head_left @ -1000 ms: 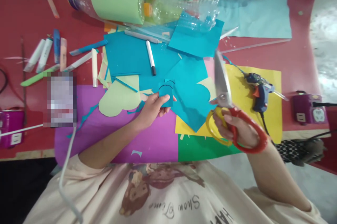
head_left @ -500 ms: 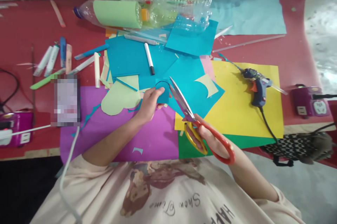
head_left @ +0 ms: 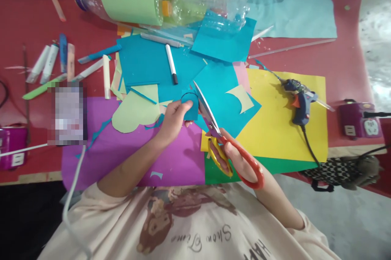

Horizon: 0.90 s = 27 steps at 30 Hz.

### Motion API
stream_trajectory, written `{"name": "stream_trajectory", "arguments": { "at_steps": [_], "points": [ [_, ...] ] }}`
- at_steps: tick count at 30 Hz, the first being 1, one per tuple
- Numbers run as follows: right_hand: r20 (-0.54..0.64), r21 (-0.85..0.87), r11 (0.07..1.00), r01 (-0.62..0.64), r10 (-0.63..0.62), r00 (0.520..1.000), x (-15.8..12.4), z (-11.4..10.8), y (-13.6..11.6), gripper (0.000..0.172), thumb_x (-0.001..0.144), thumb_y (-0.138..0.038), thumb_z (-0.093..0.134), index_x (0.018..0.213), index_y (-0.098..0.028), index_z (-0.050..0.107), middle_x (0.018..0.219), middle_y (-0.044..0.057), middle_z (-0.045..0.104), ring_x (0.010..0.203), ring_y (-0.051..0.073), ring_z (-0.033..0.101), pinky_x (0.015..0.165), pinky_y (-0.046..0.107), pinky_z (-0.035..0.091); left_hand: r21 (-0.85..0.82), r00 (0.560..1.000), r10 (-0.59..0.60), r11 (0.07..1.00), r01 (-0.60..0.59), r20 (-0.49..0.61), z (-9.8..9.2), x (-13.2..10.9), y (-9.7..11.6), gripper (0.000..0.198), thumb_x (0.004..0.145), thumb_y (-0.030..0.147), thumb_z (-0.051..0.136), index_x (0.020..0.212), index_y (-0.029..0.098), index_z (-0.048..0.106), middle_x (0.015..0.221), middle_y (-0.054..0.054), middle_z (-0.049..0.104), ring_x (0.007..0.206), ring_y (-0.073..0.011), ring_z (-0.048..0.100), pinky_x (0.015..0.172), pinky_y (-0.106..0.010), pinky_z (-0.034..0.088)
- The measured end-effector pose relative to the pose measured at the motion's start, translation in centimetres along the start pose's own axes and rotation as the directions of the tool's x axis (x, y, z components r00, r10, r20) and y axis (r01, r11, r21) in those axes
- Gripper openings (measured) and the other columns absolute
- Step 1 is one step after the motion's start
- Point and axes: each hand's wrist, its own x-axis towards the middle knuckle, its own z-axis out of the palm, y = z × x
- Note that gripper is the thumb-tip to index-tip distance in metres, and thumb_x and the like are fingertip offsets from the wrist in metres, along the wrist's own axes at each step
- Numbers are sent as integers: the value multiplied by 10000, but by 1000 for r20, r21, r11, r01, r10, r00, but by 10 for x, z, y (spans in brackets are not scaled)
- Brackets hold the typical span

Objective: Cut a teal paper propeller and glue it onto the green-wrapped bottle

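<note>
Between the thumb and fingers of my left hand (head_left: 176, 120) is a small piece of blue paper (head_left: 191, 110) with a dark curved line near its top. My right hand (head_left: 236, 158) is wrapped round the handles of a pair of scissors (head_left: 208, 109), one handle red and one yellow. The blades point up and left, close beside the right edge of the small piece; whether they touch it I cannot tell. Beneath lie large blue sheets (head_left: 222, 93) and a pale green cut-out (head_left: 134, 109) with a rounded outline.
A black-and-white marker (head_left: 171, 64) lies on the blue paper. Plastic bottles (head_left: 131, 6) line the back. On the yellow sheet (head_left: 265, 129) rests a glue gun (head_left: 301, 103). Pens and markers (head_left: 49, 64), a phone (head_left: 69, 115) and a cable are at left; a purple power socket (head_left: 359, 118) is at right.
The scissors in my right hand have shifted slightly left, nearer the small blue piece. My left hand keeps its hold. The whole view has moved a little.
</note>
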Motion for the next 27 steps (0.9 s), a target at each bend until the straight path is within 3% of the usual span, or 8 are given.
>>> {"name": "stream_trajectory", "arguments": {
  "at_steps": [16,27],
  "points": [
    [93,-18,1000,14,-13,996,7,-7,3,477,860,-723,456,876,-246,445,496,-89,411,385,89,332,383,257,283,78,1000,-11,997,12,-10,2,-3,2,369,782,365,549,489,208,389,385,62,390,366,-58,392,391,-200,345],
    [138,-66,998,-5,14,990,6,-17,-2,523,853,-747,443,936,-231,429,466,-106,393,369,81,314,379,247,245,18,996,-14,1000,12,89,-3,-3,5,338,783,382,542,505,195,495,423,39,482,373,-66,428,399,-219,341]
  ]
}}
